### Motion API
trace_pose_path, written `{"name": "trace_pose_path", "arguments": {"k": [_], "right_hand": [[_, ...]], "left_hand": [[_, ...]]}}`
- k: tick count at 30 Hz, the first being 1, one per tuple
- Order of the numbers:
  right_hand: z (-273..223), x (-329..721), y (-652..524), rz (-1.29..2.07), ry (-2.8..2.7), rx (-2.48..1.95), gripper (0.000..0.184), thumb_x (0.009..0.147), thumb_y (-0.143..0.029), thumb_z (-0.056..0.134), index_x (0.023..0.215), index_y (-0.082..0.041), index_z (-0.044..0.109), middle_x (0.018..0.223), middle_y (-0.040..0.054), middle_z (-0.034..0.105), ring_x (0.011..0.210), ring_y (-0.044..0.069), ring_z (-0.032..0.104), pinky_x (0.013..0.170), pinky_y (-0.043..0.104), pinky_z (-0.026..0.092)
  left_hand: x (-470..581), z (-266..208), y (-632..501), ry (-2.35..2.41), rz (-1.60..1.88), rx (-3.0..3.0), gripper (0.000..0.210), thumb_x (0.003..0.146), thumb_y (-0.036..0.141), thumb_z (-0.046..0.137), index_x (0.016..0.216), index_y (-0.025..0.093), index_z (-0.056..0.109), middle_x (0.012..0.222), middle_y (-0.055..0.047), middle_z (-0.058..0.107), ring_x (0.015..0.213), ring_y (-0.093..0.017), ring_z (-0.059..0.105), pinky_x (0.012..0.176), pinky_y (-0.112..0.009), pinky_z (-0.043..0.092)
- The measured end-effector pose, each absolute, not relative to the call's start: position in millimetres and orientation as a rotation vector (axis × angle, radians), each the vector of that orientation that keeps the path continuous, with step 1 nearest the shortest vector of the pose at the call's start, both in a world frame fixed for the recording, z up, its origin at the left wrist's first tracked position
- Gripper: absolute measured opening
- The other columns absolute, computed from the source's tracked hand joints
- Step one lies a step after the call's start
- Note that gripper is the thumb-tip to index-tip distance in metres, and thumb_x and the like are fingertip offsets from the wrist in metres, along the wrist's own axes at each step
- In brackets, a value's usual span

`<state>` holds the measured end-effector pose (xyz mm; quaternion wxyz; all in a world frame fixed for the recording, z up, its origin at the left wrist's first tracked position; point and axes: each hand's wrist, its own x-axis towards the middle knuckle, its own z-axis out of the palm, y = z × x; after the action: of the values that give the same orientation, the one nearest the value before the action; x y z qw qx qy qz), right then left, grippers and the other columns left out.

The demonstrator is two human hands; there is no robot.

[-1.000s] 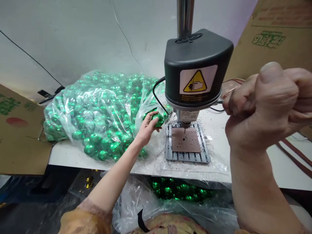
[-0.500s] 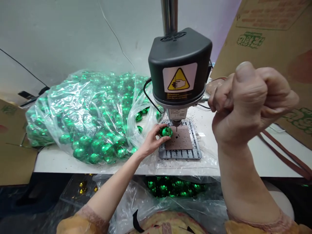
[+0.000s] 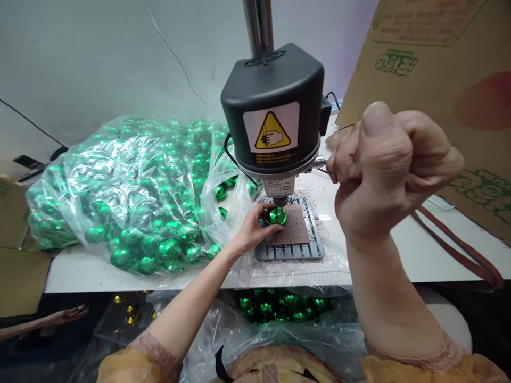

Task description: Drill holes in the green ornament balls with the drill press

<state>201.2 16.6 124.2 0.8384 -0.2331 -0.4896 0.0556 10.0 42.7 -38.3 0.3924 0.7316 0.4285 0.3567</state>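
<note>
A green faceted ball [image 3: 276,216] is between the thumb and fingers of my left hand [image 3: 255,227]. It sits directly beneath the chuck [image 3: 280,201] of a black bench drill press [image 3: 273,111]; the ball hides the bit and the hole in the board. Under it lies a brown board [image 3: 297,229] on the grey slotted base [image 3: 289,254]. My right hand [image 3: 393,165] is raised at the machine's right side, fingers wrapped round its feed lever [image 3: 319,162]. Most of the lever is hidden by that hand.
A large clear bag of green balls [image 3: 131,197] fills the table's left side. More green balls [image 3: 285,306] lie in plastic below the edge. A cardboard box [image 3: 423,90] and brown strap [image 3: 459,250] are at right. Another person's hand [image 3: 72,314] shows at lower left.
My left hand has moved the ball rightward across the base, from beside the bit to under the chuck. The view has shifted. Another person's hand has appeared at lower left.
</note>
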Motion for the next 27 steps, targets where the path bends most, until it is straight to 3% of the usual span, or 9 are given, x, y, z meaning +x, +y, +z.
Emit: {"name": "trace_pose_path", "arguments": {"k": [7, 16, 27], "right_hand": [[124.0, 201.5, 16.3, 0.119, -1.039, -0.494, 0.046, 0.095, -0.029, 0.062, 0.062, -0.022, 0.029, 0.054, -0.0042, 0.028, 0.047, 0.009, 0.033, 0.050, 0.033, 0.029], [123.5, 201.6, 17.0, 0.091, -1.034, -0.543, 0.049, 0.094, -0.030, 0.062, 0.062, -0.021, 0.025, 0.053, -0.0039, 0.026, 0.047, 0.009, 0.033, 0.049, 0.033, 0.032], [135.7, 201.4, 14.8, 0.118, -1.052, -0.627, 0.050, 0.095, -0.026, 0.061, 0.059, -0.022, 0.026, 0.052, -0.0040, 0.029, 0.046, 0.008, 0.037, 0.048, 0.032, 0.031]], "left_hand": [[23.9, -45.0, 34.5, 1.099, 0.991, 1.850, 0.053, 0.076, 0.037, 0.091, 0.122, 0.021, 0.069, 0.124, -0.010, 0.071, 0.117, -0.029, 0.066, 0.104, -0.045, 0.054], [30.1, -66.1, 26.8, 1.049, 1.064, 1.641, 0.065, 0.082, 0.055, 0.085, 0.133, 0.022, 0.062, 0.137, -0.012, 0.067, 0.131, -0.032, 0.063, 0.117, -0.050, 0.045], [39.8, -60.3, 19.8, 1.079, 1.089, 1.641, 0.061, 0.078, 0.053, 0.089, 0.122, 0.022, 0.059, 0.114, -0.007, 0.069, 0.106, -0.025, 0.067, 0.095, -0.041, 0.055]]}}
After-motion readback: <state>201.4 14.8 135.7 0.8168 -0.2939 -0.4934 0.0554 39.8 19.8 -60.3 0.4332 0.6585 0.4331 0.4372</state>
